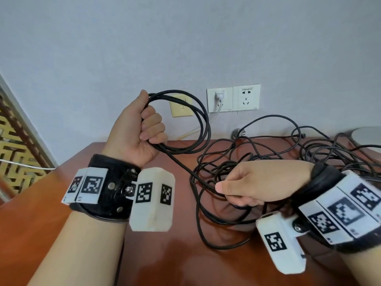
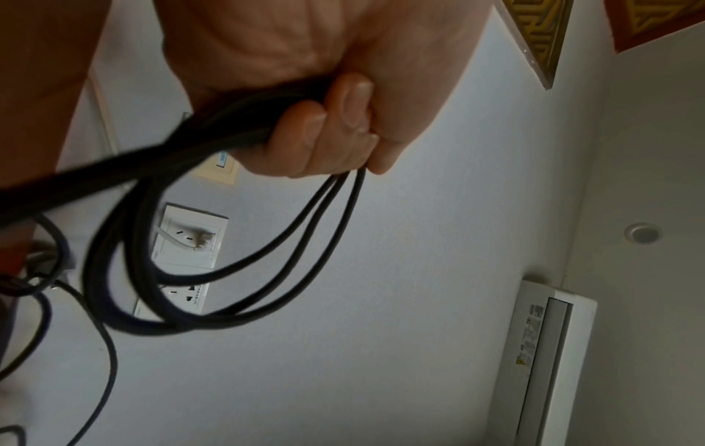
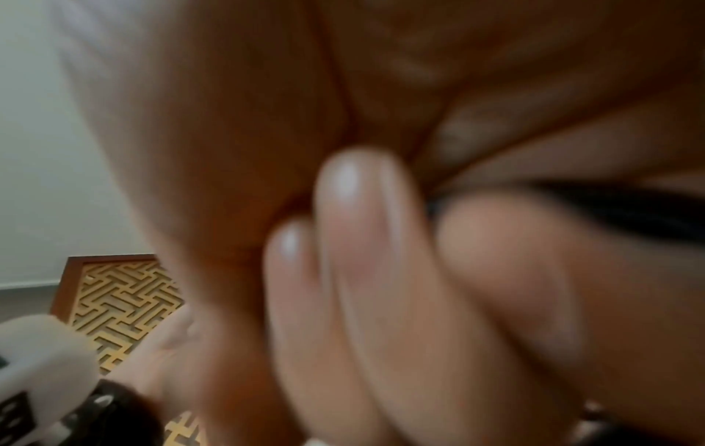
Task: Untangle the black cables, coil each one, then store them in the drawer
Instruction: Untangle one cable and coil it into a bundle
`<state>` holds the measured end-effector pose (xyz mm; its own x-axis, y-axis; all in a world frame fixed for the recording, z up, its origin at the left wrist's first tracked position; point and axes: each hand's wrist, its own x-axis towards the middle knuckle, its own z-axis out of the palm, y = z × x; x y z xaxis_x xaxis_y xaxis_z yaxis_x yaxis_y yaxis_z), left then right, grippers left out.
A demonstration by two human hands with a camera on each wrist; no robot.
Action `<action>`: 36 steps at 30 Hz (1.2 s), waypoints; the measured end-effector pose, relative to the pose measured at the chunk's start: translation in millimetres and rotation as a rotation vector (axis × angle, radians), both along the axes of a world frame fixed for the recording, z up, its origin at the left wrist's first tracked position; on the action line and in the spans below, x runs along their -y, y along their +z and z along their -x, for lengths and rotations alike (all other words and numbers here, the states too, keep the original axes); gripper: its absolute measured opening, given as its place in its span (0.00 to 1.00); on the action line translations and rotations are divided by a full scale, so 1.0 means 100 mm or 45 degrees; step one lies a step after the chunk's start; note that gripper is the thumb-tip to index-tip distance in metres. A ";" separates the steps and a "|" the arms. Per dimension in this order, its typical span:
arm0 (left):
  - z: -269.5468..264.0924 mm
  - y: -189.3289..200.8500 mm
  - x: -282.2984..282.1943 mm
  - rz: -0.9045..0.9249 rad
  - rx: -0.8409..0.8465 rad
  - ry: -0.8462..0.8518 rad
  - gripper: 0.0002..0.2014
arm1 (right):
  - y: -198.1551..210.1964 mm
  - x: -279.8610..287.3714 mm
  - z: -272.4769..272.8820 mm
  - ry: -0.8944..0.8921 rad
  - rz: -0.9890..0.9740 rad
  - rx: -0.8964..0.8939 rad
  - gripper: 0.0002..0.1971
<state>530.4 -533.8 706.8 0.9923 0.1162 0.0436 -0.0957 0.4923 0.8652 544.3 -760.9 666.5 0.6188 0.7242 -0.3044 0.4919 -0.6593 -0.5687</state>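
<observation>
A coil [image 1: 181,120] of several loops of black cable is gripped in the closed fist of the left hand [image 1: 136,131], raised above the wooden table [image 1: 41,213]; one strand is led from it down to the right hand [image 1: 253,182], where it is pinched between thumb and curled fingers [image 3: 355,217]. The remaining black cables [image 1: 288,162] lie tangled on the table behind the right hand, below the wall sockets [image 1: 234,98]; no drawer is visible.

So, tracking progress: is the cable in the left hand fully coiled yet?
Partly coiled. The left hand grips several loops; one strand runs to the right hand.
</observation>
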 end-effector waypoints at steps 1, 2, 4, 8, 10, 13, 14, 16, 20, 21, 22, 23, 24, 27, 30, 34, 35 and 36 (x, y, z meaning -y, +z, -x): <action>0.01 0.00 0.00 -0.034 0.006 0.029 0.31 | 0.02 0.00 0.00 -0.056 -0.009 0.079 0.29; 0.01 0.00 0.02 -0.080 0.017 0.051 0.31 | 0.05 -0.01 0.00 -0.120 -0.032 0.172 0.37; 0.03 0.01 0.08 -0.185 0.039 0.041 0.29 | 0.07 -0.07 -0.02 -0.381 -0.297 0.249 0.52; 0.10 0.01 0.31 -0.472 0.062 -0.032 0.26 | 0.05 -0.21 0.04 -0.623 -0.936 0.511 0.69; 0.14 0.01 0.45 -0.650 0.098 -0.034 0.25 | -0.03 -0.25 0.05 -0.446 -0.845 0.644 0.77; 0.17 -0.02 0.59 -0.786 0.167 -0.046 0.24 | -0.14 -0.31 0.03 -0.332 -0.720 0.637 0.80; 0.17 -0.03 0.62 -0.790 0.181 -0.062 0.24 | -0.17 -0.33 0.03 -0.334 -0.725 0.634 0.79; 0.18 -0.05 0.66 -0.753 0.170 -0.108 0.23 | -0.21 -0.34 0.03 -0.347 -0.759 0.616 0.75; 0.14 -0.09 0.71 -0.585 0.119 -0.120 0.23 | -0.26 -0.40 0.05 -0.352 -0.776 0.592 0.73; 0.13 -0.11 0.73 -0.557 0.123 -0.101 0.23 | -0.28 -0.42 0.05 -0.364 -0.792 0.596 0.71; 0.12 -0.13 0.77 -0.542 0.131 -0.082 0.23 | -0.31 -0.44 0.04 -0.386 -0.819 0.631 0.68; 0.11 -0.15 0.80 -0.538 0.148 -0.061 0.22 | -0.34 -0.46 0.03 -0.415 -0.846 0.692 0.64; 0.11 -0.15 0.83 -0.541 0.171 -0.043 0.21 | -0.35 -0.47 0.01 -0.455 -0.858 0.750 0.58; 0.13 -0.12 0.88 -0.551 0.227 0.001 0.18 | -0.36 -0.48 0.00 -0.569 -0.911 0.831 0.45; 0.15 -0.08 0.85 -0.557 0.275 0.048 0.19 | -0.32 -0.46 0.07 -0.659 -0.885 0.747 0.33; 0.15 -0.10 0.84 -0.625 0.270 0.104 0.21 | -0.29 -0.44 0.15 -0.685 -0.881 0.662 0.26; 0.14 -0.11 0.84 -0.671 0.277 0.130 0.20 | -0.27 -0.44 0.16 -0.699 -0.896 0.666 0.25; 0.14 -0.12 0.85 -0.711 0.273 0.158 0.19 | -0.25 -0.43 0.16 -0.720 -0.902 0.667 0.25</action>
<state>515.9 -618.5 694.9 0.9351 0.1325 0.3286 -0.3239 -0.0563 0.9444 527.9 -718.1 641.7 0.8549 0.1959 0.4805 0.5119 -0.4693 -0.7195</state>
